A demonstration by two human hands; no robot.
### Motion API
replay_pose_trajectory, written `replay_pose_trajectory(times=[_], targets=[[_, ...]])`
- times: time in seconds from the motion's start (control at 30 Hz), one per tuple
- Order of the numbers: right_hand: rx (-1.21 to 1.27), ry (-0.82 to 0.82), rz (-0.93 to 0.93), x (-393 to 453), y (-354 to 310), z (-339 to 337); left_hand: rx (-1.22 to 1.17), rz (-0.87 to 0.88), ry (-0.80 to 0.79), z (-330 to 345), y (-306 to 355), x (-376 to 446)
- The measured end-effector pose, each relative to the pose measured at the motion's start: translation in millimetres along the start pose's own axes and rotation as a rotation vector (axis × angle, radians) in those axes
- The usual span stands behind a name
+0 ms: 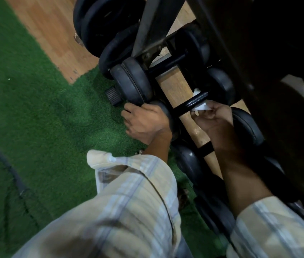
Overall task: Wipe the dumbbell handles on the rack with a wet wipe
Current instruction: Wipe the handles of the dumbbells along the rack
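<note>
Gripping the near head of a dumbbell (199, 101) on the rack (154, 25), your left hand (145, 121) is curling its fingers over the dark rubber end, with the thumb side lying toward the green turf (35, 108). Your right hand (212, 120) is pinching a white wet wipe (201, 107) between thumb and fingers, and you are pressing it against the underside of that dumbbell's shiny black handle (190, 104); a small corner of the wipe is also showing above the bar, so the wipe is wrapping partly around it. The handle is running between your two hands, crossing over a wooden rail (177, 88) of the rack.

Another dumbbell (168, 64) is sitting just beyond the one you are holding, its handle lying parallel, and a further dark dumbbell head (188, 161) is resting nearer to you, just under your right forearm. Round weight plates (102, 25) are leaning at the far end of the rack, beside a patch of wooden floor (54, 34). Both of your arms are wearing pale checked sleeves (128, 202), the left one rolled back above the wrist. A dark upper part of the rack is shadowing the right side, and whatever is lying beneath it is too dim to make out.
</note>
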State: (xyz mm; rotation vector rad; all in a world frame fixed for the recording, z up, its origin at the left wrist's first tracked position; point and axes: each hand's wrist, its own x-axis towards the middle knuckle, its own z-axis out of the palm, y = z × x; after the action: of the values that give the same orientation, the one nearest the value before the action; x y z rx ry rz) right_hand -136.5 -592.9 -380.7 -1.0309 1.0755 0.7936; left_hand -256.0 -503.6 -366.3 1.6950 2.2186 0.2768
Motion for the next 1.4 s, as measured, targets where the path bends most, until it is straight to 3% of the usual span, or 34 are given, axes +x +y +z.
replay_pose_trajectory(times=[0.23, 0.43, 0.53, 0.67, 0.8, 0.97, 1.03, 1.1, 1.23, 1.4], targets=[[-0.082, -0.022, -0.053, -2.6, 1.2, 3.4, -0.011, -0.005, -0.001, -0.1, 0.4, 0.1], [-0.214, 0.184, -0.307, -1.4, 14.5, 0.0, -0.018, -0.008, -0.013, -0.8, 0.7, 0.2], [-0.301, 0.222, -0.537, -14.9, 26.3, 1.7, -0.021, -0.009, -0.021, -1.4, 0.1, -0.1], [-0.67, 0.147, -0.85, -31.7, 44.1, 2.9, -0.018, -0.005, -0.037, -2.7, -0.4, 0.4], [-0.845, 0.08, -1.02, -35.5, 50.7, 7.4, -0.039, -0.006, -0.065, -4.9, -0.7, -0.4], [-0.809, 0.006, -0.876, -34.4, 59.6, 24.7, -0.06, -0.008, -0.074, -6.9, -1.0, 0.7], [-0.872, -0.024, -0.919, -32.7, 62.6, 30.0, -0.069, -0.013, -0.084, -7.3, -0.8, 1.2], [-1.018, -0.114, -1.092, -36.5, 63.9, 38.6, -0.077, -0.019, -0.097, -7.6, -1.2, 2.4], [-1.474, -0.597, -1.599, -26.8, 63.2, 68.3, -0.171, -0.047, -0.135, -7.9, -6.8, 8.3], [-2.0, -0.667, -1.499, 0.5, 54.7, 93.7, -0.319, -0.189, -0.035, -1.9, -13.8, 58.3]])
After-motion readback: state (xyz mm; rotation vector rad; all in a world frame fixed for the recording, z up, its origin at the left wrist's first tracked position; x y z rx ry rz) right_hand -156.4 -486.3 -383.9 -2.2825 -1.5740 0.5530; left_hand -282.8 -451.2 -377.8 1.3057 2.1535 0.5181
